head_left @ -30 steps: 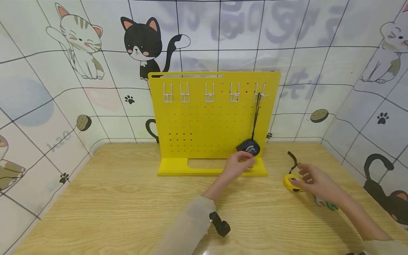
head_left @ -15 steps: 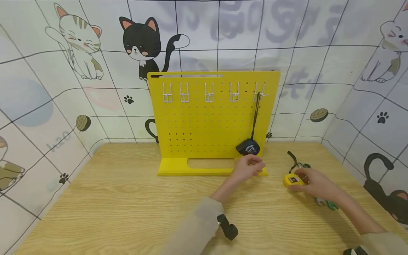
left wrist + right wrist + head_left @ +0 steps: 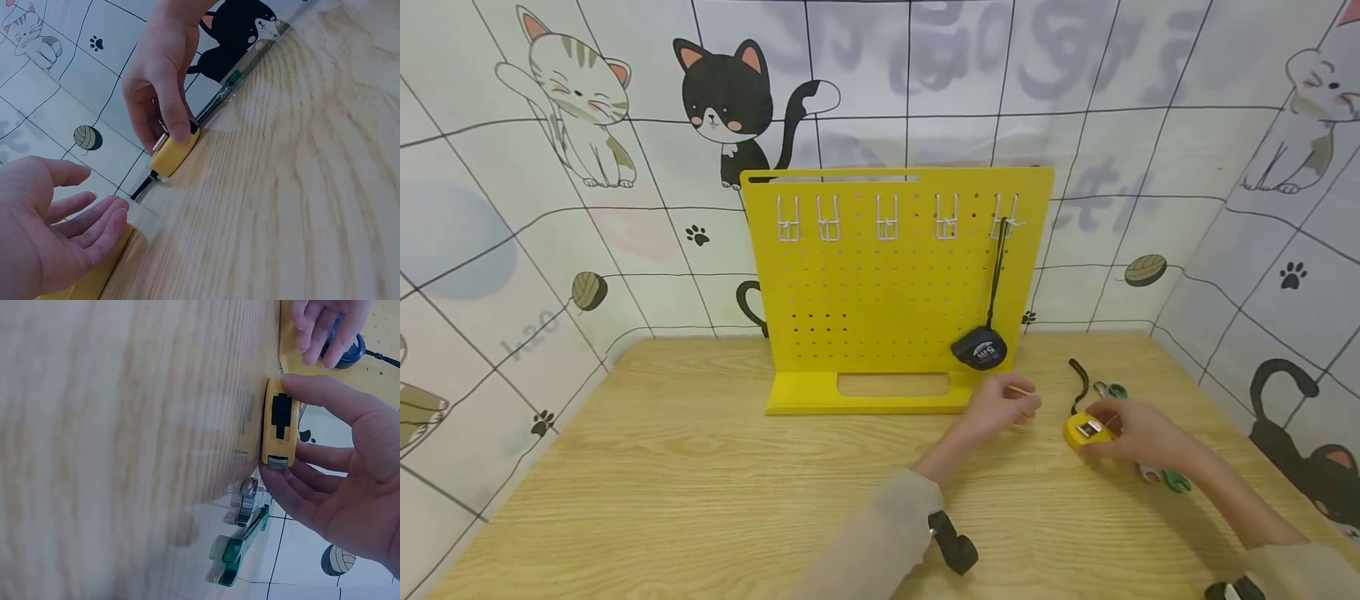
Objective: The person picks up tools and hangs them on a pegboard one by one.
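Observation:
On the wooden table, at the right in the head view, lies a yellow tape measure [image 3: 1084, 431] with a black strap. My right hand [image 3: 1150, 435] grips its sides; in the right wrist view thumb and fingers [image 3: 306, 481] lie around the yellow case [image 3: 279, 425]. My left hand [image 3: 1000, 406], holding nothing, hovers in front of the pegboard's right end with relaxed fingers, also seen in the left wrist view [image 3: 56, 225]. Above it a dark tape measure [image 3: 983, 347] hangs by its cord from the rightmost hook [image 3: 1006, 218] of the yellow pegboard [image 3: 895, 292].
Silver and green wrenches [image 3: 1176, 481] lie partly under my right hand and forearm. Four more white wire hooks line the pegboard's top, such as the leftmost [image 3: 788, 221]. The board's yellow base [image 3: 805, 393] stands at the table's back, before a cat-printed wall covering.
My left hand has moved right and slightly down, away from the hanging dark tape measure. My right hand has closed round the yellow tape measure, which stays on the table.

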A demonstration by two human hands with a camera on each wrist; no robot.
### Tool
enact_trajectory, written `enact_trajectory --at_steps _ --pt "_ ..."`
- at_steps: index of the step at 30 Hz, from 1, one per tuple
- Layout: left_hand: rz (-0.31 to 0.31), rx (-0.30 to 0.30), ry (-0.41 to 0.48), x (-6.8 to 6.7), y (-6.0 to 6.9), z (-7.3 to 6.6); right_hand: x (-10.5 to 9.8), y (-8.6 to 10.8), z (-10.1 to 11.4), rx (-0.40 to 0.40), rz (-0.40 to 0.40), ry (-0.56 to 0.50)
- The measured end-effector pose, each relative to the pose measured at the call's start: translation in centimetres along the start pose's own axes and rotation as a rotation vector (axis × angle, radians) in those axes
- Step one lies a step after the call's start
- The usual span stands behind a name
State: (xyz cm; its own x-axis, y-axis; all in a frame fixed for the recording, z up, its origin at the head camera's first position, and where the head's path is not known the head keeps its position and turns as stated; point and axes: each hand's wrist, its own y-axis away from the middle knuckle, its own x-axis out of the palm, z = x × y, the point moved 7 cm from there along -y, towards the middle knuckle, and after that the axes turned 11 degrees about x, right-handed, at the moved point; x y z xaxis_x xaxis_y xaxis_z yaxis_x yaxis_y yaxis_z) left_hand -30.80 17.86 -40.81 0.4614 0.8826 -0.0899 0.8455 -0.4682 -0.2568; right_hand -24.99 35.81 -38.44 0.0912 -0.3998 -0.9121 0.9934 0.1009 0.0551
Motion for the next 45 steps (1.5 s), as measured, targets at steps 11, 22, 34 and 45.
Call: enact_trajectory --at_steps 11,22,34,45 --pt "-0.070 -0.179 0.065 2.0 0.2 1.1 0.3 1.1 -0.1 -0.031 0.037 -0.086" --pt "-0.067 -0.249 0.261 4.0 0.1 1.9 0.4 2.2 0.4 -0.031 0.072 -0.167" --pt "-0.203 -0.254 0.233 4.3 -0.4 1.4 0.2 2.7 1.4 -0.099 0.060 -0.192" --pt "-0.223 -0.215 0.208 3.8 -0.6 0.7 0.3 2.8 2.3 -0.162 0.037 -0.196"
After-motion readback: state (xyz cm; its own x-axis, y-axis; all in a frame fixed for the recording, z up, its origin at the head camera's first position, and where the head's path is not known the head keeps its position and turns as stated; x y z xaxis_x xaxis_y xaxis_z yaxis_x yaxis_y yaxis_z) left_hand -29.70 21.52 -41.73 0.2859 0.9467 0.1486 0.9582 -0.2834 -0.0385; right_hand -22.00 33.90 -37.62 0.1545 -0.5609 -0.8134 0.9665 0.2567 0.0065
